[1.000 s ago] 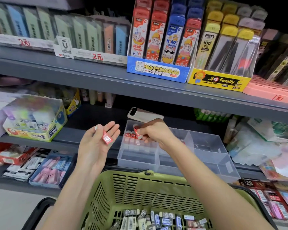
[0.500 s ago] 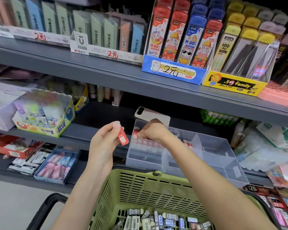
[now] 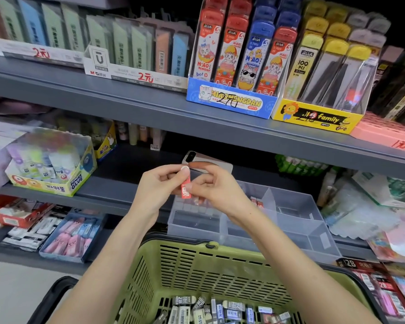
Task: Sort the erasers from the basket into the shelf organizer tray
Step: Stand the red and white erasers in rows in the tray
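Just above the near left part of the clear plastic organizer tray (image 3: 290,222), the two hands meet around one small red eraser (image 3: 186,190) in a printed paper sleeve. The left hand (image 3: 158,187) pinches its upper end between thumb and forefinger, and the right hand (image 3: 219,191) closes thumb and fingers on its middle, so both hands are pinching the same eraser. Its long axis stands nearly upright, with the lower end pointing down toward the tray. The tray sits on the grey metal shelf (image 3: 126,197), directly below and a little behind the hands. A row of red erasers (image 3: 192,206) seems to stand in the left compartment of the tray, though the cloudy wall blurs them. The right hand is nearer to that compartment, so I judge it will carry the eraser down and set it beside the row. In front of the tray, the green plastic basket (image 3: 197,260) holds many grey and white erasers (image 3: 220,309) waiting to be sorted.
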Tool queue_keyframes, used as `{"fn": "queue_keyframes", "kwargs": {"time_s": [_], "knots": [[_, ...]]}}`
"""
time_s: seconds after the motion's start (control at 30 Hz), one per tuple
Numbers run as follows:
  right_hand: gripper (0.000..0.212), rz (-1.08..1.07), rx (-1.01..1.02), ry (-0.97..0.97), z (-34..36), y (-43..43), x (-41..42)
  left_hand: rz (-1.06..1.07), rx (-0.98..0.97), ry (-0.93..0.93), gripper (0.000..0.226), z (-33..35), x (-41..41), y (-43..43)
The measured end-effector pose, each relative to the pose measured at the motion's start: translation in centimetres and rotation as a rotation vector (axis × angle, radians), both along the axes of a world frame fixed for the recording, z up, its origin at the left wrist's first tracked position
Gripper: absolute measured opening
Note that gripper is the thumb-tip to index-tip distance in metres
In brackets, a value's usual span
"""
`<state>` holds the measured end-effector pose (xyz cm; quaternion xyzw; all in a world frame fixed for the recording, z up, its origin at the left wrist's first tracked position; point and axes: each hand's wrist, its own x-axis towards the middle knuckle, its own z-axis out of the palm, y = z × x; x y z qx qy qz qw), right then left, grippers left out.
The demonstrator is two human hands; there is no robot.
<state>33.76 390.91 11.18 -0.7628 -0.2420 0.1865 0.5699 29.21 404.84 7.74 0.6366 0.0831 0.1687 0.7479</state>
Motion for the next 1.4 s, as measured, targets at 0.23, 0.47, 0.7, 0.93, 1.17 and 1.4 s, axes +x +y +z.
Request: {"fn": "queue_keyframes", "kwargs": {"time_s": [0.23, 0.47, 0.7, 0.93, 1.17, 1.4], "knots": [[0.038, -0.327, -0.125, 0.035, -1.8, -0.8, 3.2, 0.145, 0.949, 0.073, 0.043, -2.4, -0.3, 1.1], [0.018, -0.355, -0.586, -0.092, -3.0, 1.7, 4.4, -0.021, 1.162, 0.094, 0.075, -3.9, 0.0, 2.0], [0.024, -0.232, -0.953, -0.263, -3.0, 3.0, 3.8, -0.010, 1.087, 0.061, 0.061, -5.3, -0.2, 2.2], [0.026, -0.235, -0.677, -0.524, -3.2, 1.0, 1.0, -0.046, 1.061, 0.067, 0.067, -4.4, -1.7, 2.0], [0.016, -0.173, -0.154, -0.972, -6.2, -6.0, -6.4, -0.049, 1.205, 0.052, 0.064, -3.9, -5.8, 1.2], [0.022, 0.117, -0.515, -0.556, -14.4, -11.9, -12.4, -0.102, 1.420, 0.122, 0.070, -4.1, -10.3, -0.3]]}}
